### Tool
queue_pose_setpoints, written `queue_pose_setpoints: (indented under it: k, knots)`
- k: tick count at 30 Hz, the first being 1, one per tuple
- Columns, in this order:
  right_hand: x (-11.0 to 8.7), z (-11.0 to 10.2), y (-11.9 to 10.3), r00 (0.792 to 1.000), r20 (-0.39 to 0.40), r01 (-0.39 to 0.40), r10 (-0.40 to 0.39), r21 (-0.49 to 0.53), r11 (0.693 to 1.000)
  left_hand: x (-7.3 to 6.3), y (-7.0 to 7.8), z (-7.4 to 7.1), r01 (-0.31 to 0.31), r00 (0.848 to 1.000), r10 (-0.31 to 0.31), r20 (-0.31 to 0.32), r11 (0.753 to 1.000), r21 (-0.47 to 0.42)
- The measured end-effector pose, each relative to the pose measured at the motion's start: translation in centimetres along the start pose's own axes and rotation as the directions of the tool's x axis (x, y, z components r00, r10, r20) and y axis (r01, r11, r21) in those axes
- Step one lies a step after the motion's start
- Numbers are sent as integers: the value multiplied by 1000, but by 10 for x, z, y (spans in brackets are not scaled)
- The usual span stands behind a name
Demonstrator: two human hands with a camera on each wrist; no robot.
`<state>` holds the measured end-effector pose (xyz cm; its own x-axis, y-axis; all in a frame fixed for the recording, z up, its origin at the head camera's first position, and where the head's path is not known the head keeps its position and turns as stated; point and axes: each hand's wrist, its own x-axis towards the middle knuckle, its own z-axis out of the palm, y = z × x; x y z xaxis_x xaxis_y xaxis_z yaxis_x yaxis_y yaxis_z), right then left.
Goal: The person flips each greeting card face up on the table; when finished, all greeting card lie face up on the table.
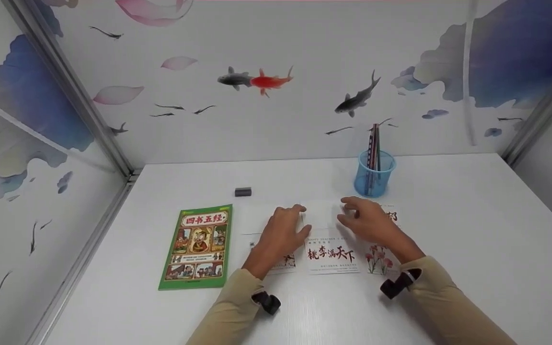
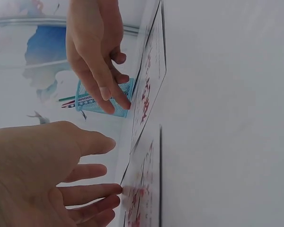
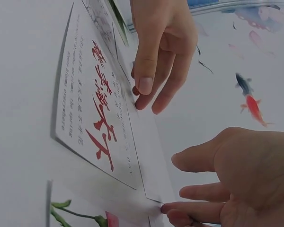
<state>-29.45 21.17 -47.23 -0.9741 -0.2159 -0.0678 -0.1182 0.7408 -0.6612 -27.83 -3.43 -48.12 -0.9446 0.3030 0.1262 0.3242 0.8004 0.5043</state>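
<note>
Several white cards lie side by side in two rows. The front middle card (image 1: 331, 258) bears red brush characters, and a flower card (image 1: 377, 261) lies to its right. Behind the lettered card is a blank white card (image 1: 323, 215). My left hand (image 1: 281, 232) is at that blank card's left side, its fingers loosely bent and partly covering the cards beneath. My right hand (image 1: 372, 220) is at the opposite side, fingertips at the card's edge. In the right wrist view the right index fingertip (image 3: 168, 208) touches a card corner. Neither hand grips anything.
A green-bordered comic-style book (image 1: 197, 249) lies left of the cards. Behind them sit a small dark grey block (image 1: 243, 191) and a blue mesh cup (image 1: 374, 179) with pencils (image 1: 375, 143). Walls painted with fish enclose the white table (image 1: 127, 268).
</note>
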Motion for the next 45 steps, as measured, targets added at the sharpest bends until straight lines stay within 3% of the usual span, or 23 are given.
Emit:
queue_pose_setpoints:
  k: [6, 11, 16, 19, 23, 25, 31, 35, 37, 43, 45]
  knots:
    - [1, 3, -1, 1000, -2, 15, -15, 55, 998, 0, -2, 0, -4, 1000, 4, 18, 999, -46]
    - [-1, 3, -2, 999, -35, 8, -1, 177, 984, 2, -4, -1, -7, 999, 11, 40, 996, -86]
    - [-2, 5, -5, 987, -152, 98, -49, 334, 938, 1, -3, -2, 4, 997, 11, 76, 980, -197]
    - [-2, 7, -9, 971, -222, 172, -84, 415, 893, 0, 1, -3, 16, 995, 15, 101, 953, -302]
    - [-3, 11, -16, 947, -267, 290, -181, 460, 839, 2, 6, -4, -7, 993, 62, 105, 885, -465]
    - [-4, 12, -19, 935, -256, 340, -246, 446, 828, 2, 8, -6, -15, 991, 86, 102, 830, -558]
    - [-5, 15, -20, 910, -146, 415, -388, 323, 851, 3, 8, -7, 45, 991, 69, 113, 628, -777]
    - [-5, 13, -18, 914, -159, 404, -374, 253, 879, 4, 3, -4, 90, 990, 40, 133, 545, -834]
    - [-5, 12, -16, 914, -187, 394, -359, 212, 894, 5, 1, -4, 104, 988, 43, 148, 525, -845]
    - [-4, 8, -13, 914, -221, 369, -341, 103, 924, 6, -2, -5, 112, 987, 39, 156, 531, -840]
    - [-4, 7, -13, 915, -237, 351, -326, 75, 933, 6, -3, -5, 113, 988, 34, 150, 502, -857]
